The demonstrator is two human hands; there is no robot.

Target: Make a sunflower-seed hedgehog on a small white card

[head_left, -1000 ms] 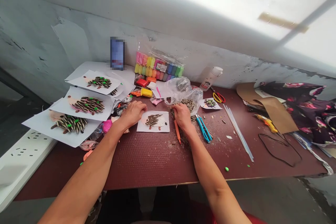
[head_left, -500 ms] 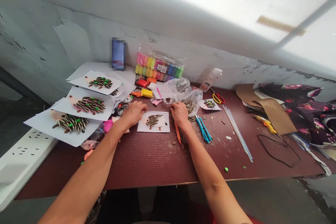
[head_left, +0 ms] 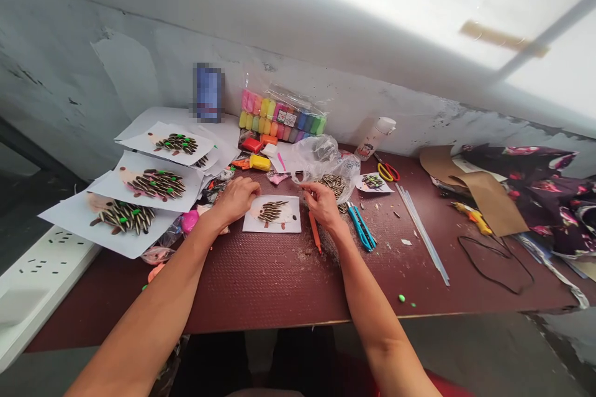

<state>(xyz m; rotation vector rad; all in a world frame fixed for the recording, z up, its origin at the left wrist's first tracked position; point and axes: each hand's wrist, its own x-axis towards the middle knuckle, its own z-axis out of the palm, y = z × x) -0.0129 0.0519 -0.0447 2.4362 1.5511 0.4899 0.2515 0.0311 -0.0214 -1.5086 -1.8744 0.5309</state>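
Note:
A small white card (head_left: 291, 206) lies flat on the table with a hedgehog shape on it, its spines made of striped sunflower seeds (head_left: 272, 212). My left hand (head_left: 237, 200) rests at the card's upper left corner, fingers loosely bent and apart, holding nothing that I can see. Just off the card's right edge, my right hand (head_left: 322, 201) is raised with thumb and forefinger pinched on what looks like a sunflower seed; it is mostly hidden. An orange pen-like tool (head_left: 315, 232) lies below that hand. Behind it, loose sunflower seeds spill from a clear plastic bag (head_left: 321, 152).
Hedgehog sheets (head_left: 139, 242) are stacked left, beside a white power strip (head_left: 44, 267). Colored clay packs (head_left: 282, 115) lean on the wall. To the right are a blue cutter (head_left: 361, 226), scissors (head_left: 387, 172), a bottle (head_left: 375, 139), clear sticks (head_left: 423, 236) and a yellow glue gun (head_left: 475, 218).
My right hand has lifted and turned slightly, its thumb and forefinger now pinched together in view. My left hand stays at the card's corner. The camera view has shifted a little.

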